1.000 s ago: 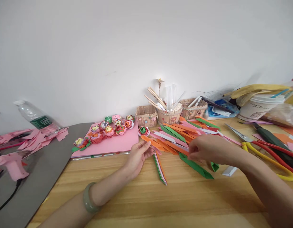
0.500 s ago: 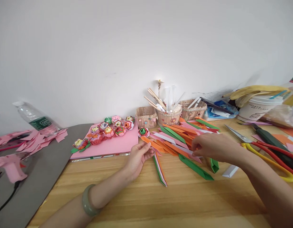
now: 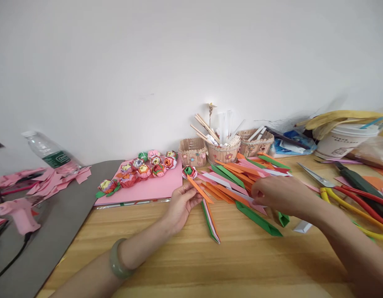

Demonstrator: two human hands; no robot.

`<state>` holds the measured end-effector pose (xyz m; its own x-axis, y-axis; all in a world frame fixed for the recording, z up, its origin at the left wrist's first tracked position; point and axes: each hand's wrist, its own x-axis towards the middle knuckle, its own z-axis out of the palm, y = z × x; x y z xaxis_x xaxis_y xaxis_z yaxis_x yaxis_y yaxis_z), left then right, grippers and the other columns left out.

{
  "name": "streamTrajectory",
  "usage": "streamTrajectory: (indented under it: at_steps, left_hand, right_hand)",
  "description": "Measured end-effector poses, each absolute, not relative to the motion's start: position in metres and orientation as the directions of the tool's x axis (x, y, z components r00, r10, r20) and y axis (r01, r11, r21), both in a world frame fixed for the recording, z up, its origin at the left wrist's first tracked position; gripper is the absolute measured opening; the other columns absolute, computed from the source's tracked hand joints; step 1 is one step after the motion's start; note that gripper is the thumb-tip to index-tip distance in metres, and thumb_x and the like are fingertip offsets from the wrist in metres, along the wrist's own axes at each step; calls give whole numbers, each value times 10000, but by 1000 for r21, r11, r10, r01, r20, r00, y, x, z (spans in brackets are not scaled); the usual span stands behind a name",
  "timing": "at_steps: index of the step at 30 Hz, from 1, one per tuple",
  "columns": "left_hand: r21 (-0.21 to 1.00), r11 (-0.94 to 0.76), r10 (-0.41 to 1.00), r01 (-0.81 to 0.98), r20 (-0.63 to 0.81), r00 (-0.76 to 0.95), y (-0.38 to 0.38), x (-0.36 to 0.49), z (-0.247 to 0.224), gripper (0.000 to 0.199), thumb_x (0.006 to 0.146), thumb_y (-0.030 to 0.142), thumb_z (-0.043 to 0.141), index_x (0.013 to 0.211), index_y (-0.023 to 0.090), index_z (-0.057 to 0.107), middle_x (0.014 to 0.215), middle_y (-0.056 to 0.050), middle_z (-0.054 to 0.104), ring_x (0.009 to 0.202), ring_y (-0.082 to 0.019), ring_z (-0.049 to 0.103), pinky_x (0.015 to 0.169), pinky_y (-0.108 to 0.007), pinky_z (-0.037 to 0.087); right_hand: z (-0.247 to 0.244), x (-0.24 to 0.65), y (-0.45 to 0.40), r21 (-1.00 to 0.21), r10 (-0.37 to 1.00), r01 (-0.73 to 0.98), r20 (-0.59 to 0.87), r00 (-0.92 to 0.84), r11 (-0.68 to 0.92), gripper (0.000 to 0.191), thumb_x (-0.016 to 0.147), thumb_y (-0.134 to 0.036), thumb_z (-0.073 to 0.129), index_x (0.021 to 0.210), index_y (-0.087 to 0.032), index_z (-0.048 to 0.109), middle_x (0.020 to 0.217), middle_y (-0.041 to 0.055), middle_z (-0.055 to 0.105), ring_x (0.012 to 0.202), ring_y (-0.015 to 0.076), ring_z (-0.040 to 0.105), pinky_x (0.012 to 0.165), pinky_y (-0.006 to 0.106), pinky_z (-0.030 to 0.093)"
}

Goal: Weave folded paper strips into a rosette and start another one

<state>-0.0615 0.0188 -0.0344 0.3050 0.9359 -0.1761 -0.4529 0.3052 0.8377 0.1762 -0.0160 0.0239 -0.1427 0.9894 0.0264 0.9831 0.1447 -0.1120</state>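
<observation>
My left hand (image 3: 183, 207) pinches an orange folded paper strip (image 3: 200, 189) between thumb and fingers. Just below it on the wooden table lies a nested green, white and orange folded strip (image 3: 211, 221). My right hand (image 3: 272, 194) is over the right side of a pile of orange, pink, white and green paper strips (image 3: 228, 184); its fingers are curled down, and whatever is between their tips is hidden. Green folded strips (image 3: 259, 219) stick out beneath it. A small paper flower (image 3: 189, 171) sits behind my left hand.
Paper flowers (image 3: 144, 171) rest on pink sheets (image 3: 163, 188). Behind the pile stand decorated baskets (image 3: 224, 153) with sticks. Scissors (image 3: 326, 182) and a white cup (image 3: 343, 142) are at right. A bottle (image 3: 55, 155) and pink glue gun (image 3: 20, 215) are at left.
The orange strip in my left hand has turned to slant more steeply down to the right. My right hand has stayed at the pile. The view has shifted slightly.
</observation>
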Motion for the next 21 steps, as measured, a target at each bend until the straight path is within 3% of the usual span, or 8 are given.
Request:
streamTrajectory:
  at_steps: [4,10,12,14,16,21]
  left_hand:
    - [832,290,944,-474,-165,287,19,-62,-35,187,637,113,680,821,137,660,795,-33,676,673,-116,614,660,-239,496]
    - [822,291,940,-489,-153,304,20,-62,-37,137,638,180,709,750,126,651,708,-24,657,609,-99,598,635,-229,502]
    - [824,286,940,-489,-143,308,19,-61,-36,155,631,201,721,754,133,654,707,-16,655,611,-96,597,629,-222,502]
    - [830,278,940,-483,-133,314,17,-61,-35,173,618,210,734,756,137,658,697,-9,652,607,-92,595,620,-215,501]
    - [841,267,941,-470,-121,317,15,-60,-33,187,606,213,743,756,137,662,692,-8,653,602,-93,596,615,-215,500]
    - [876,200,956,-440,-77,283,8,-57,-27,200,588,203,750,758,149,659,679,1,660,612,-104,598,627,-232,493]
  right_hand:
    - [23,177,-16,-47,990,990,-36,-135,133,222,715,-203,513,534,-236,637,595,37,662,605,235,598,455,258,250]
    - [43,194,-18,-52,1000,999,-26,-9,8,196,745,-322,520,609,-277,654,661,33,669,605,235,584,454,278,312]
    - [48,192,-17,-172,1000,985,19,5,-2,203,761,-362,505,656,-273,655,676,31,662,615,227,579,494,295,350]
    - [47,181,-16,-470,998,881,60,-19,45,208,756,-393,513,686,-245,641,704,29,647,668,218,576,568,306,381]
    - [41,163,-16,-802,997,595,-10,-80,39,217,734,-400,547,663,-204,608,713,31,623,723,210,568,626,301,395]
    - [22,120,-18,-916,945,391,-204,-254,-93,263,716,-437,559,681,-176,567,663,-4,600,676,162,615,583,250,450]
